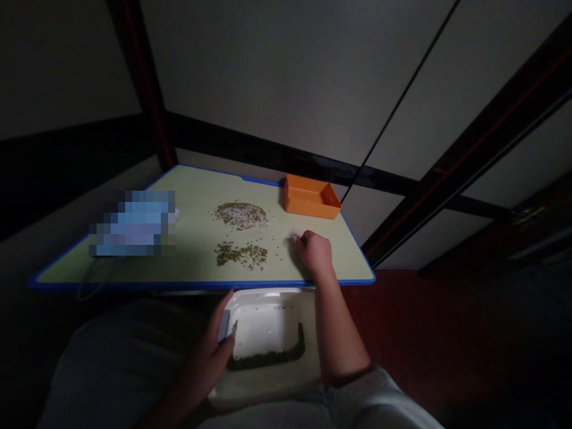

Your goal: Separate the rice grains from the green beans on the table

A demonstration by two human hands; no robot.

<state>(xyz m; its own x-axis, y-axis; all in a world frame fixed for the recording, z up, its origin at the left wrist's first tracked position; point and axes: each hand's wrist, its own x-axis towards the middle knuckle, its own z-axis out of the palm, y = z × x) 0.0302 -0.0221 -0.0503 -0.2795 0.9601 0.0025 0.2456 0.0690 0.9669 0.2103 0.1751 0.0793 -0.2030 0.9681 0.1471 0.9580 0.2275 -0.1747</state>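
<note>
My left hand (220, 339) grips the left rim of a white plastic basin (263, 330) in my lap, thumb inside the edge. Small dark green beans (268, 359) lie in a band along the basin's near and right sides. Over the right part of the table, my right hand (314, 253) is closed, its fingers curled. By its fingertips is a small, pale, see-through shape; what the hand holds, I cannot make out. To its left lie a loose patch of green beans (241, 255) and, behind that, a heap of green beans mixed with pale grains (241, 214).
An orange open box (311, 205) stands at the table's back right. On the left, a blurred-out bluish object (136, 223) rests with a thin cord near it. The pale table (187, 196) has a blue edge and stands close to a panelled wall (277, 77).
</note>
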